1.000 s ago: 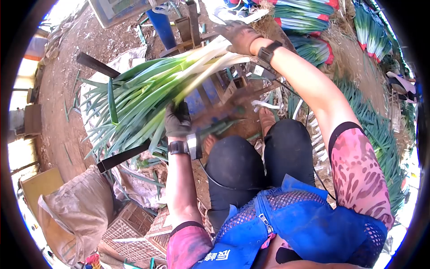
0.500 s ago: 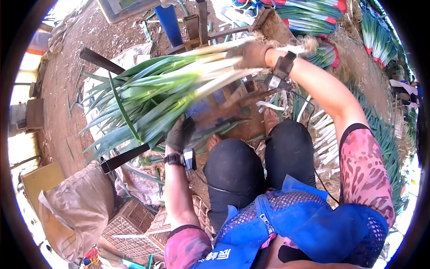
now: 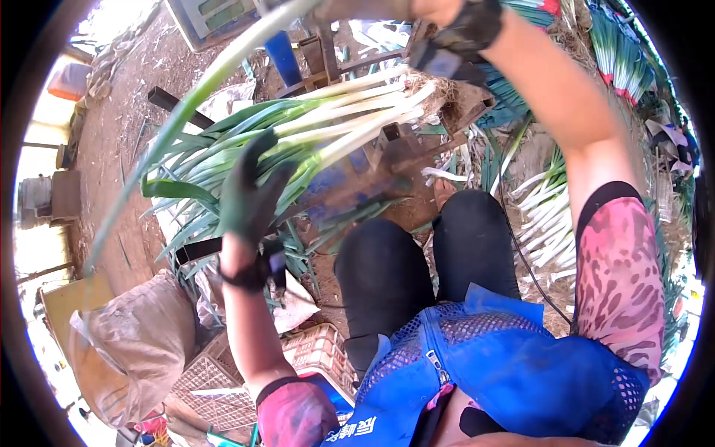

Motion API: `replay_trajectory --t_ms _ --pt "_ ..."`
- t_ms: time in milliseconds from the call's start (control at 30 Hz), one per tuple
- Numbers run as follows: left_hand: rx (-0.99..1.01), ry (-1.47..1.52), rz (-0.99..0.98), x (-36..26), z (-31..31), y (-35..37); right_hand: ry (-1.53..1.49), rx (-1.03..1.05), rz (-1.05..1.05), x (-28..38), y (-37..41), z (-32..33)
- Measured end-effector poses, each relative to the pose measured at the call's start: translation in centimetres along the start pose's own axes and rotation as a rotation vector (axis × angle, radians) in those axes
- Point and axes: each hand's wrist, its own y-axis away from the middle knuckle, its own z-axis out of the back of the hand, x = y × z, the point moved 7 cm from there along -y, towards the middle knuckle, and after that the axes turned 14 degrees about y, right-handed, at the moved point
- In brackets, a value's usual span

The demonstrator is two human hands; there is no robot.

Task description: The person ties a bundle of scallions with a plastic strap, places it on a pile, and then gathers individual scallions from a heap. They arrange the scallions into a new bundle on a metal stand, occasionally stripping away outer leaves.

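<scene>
In the head view, a bunch of long green onions point(image 3: 335, 138) lies across a metal stand, white root ends to the right and green leaves to the left. My left hand point(image 3: 253, 190), in a dark glove, is over the leaves with fingers and thumb spread. At the top edge my right hand point(image 3: 372, 9), blurred and partly cut off, grips the white end of a single green onion point(image 3: 201, 93). That onion hangs in a long curve above the bunch, its leaf tips trailing down to the left.
A blue holder point(image 3: 282, 59) and a scale-like box point(image 3: 216, 18) stand beyond the stand. Trimmed onions point(image 3: 547, 216) lie to the right, with tied bundles point(image 3: 622, 56) farther off. A sack point(image 3: 134, 343) and plastic crates point(image 3: 216, 387) sit at lower left.
My right hand has left the root ends of the bunch and risen, carrying one onion. My left hand has moved left and up from beneath the bunch to over its leaves.
</scene>
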Motion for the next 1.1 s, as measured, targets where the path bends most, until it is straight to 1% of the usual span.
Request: replay_trajectory --t_ms 33,67,100,133,167,200,233,267,300,367,400,433,467,500,533,567,600,633,667,700,733,800,833,867,933,967,1000,1033,1067,1100 --pt "0.002 -0.285 -0.043 0.3 -0.9 -1.5 -0.085 0.106 -0.080 -0.4 1.3 -2.5" --pt "0.031 -0.469 -0.174 3.2 -1.8 -3.1 -0.170 0.212 -0.161 -1.2 2.7 -5.7" --pt "0.069 -0.548 -0.172 5.5 -3.0 -4.3 -0.254 0.321 -0.240 -1.8 4.3 -9.0" --pt "0.111 -0.513 -0.017 8.5 -3.8 -5.3 -0.339 0.434 -0.319 -1.8 6.1 -11.9" --pt "0.132 -0.586 -0.032 11.7 -4.5 -6.2 -0.421 0.626 -0.388 -1.5 9.3 -14.0" --pt "0.154 -0.657 -0.047 13.9 -5.1 -6.9 -0.365 0.884 -0.382 -1.1 13.2 -17.1" --pt "0.146 -0.749 -0.100 14.0 -5.6 -7.1 -0.253 0.945 -0.068 1.4 17.4 -19.8" --pt "0.139 -0.842 -0.153 13.9 -6.0 -7.2 -0.159 0.939 0.242 3.8 21.8 -22.2" --pt "0.130 -0.938 -0.209 13.7 -6.4 -7.4 -0.514 0.983 0.058 4.2 24.2 -22.7" --pt "0.184 -0.977 -0.075 12.6 -6.6 -8.6 -1.223 0.982 -0.333 6.5 27.8 -21.6" --pt "0.212 -1.000 -0.008 12.2 -6.7 -9.3 -1.576 0.933 -0.537 7.7 29.1 -21.3" --pt "0.274 -1.026 0.103 12.9 -6.8 -10.0 -1.686 0.816 -0.657 7.9 30.3 -23.1" --pt "0.346 -0.953 0.242 13.2 -6.9 -10.7 -1.792 0.685 -0.760 8.2 31.6 -24.9" --pt "0.411 -0.983 0.259 13.9 -7.4 -10.7 -1.653 0.527 -0.771 8.2 33.0 -28.4" --pt "0.476 -1.013 0.278 14.8 -7.9 -10.5 -2.038 0.490 -1.356 8.8 33.0 -29.5" --pt "0.478 -0.989 0.267 15.4 -8.4 -10.0 -2.237 0.108 -2.078 9.4 33.2 -29.7" --pt "0.480 -0.967 0.254 15.8 -8.8 -9.4 -2.163 0.061 -2.033 9.3 33.0 -29.6" --pt "0.528 -0.896 0.324 14.7 -9.5 -8.6 -2.087 0.017 -1.989 9.1 32.9 -29.6" --pt "0.589 -0.957 0.186 13.0 -10.3 -7.6 -2.009 -0.022 -1.942 8.6 32.8 -29.7" --pt "0.540 -0.939 0.021 12.4 -10.5 -7.4 -1.685 0.127 -1.951 7.8 34.8 -30.4" --pt "0.491 -0.912 -0.140 11.7 -11.0 -7.1 -1.885 -0.024 -1.924 7.1 35.2 -30.8" --pt "0.319 -0.702 -0.083 11.7 -10.6 -7.6 -2.253 -0.358 -1.825 5.2 36.6 -30.9" --pt "0.231 -0.595 -0.058 11.6 -10.2 -8.0 -2.320 -0.265 -1.833 5.3 37.8 -30.7" --pt "0.209 -0.628 -0.101 11.2 -10.2 -8.0 -2.208 -0.252 -1.887 5.3 39.0 -30.8" --pt "0.167 -0.696 -0.187 10.6 -10.3 -8.2 -1.985 -0.230 -1.981 5.6 39.4 -28.5" --pt "0.263 -0.806 -0.086 14.9 -10.1 -8.4 -2.014 -0.076 -1.979 6.2 40.0 -28.9" --pt "0.298 -0.810 -0.050 15.2 -10.0 -8.6 -1.530 0.206 -1.658 4.8 39.8 -27.3" --pt "0.333 -0.814 -0.012 15.5 -10.1 -8.7 -1.049 0.421 -1.300 4.4 38.8 -25.1" --pt "0.371 -0.817 0.027 15.9 -10.2 -8.6 -1.231 0.461 -1.503 5.3 39.2 -25.6" --pt "0.373 -0.838 -0.009 15.7 -10.4 -8.1 -1.383 0.478 -1.734 6.3 39.7 -25.7"
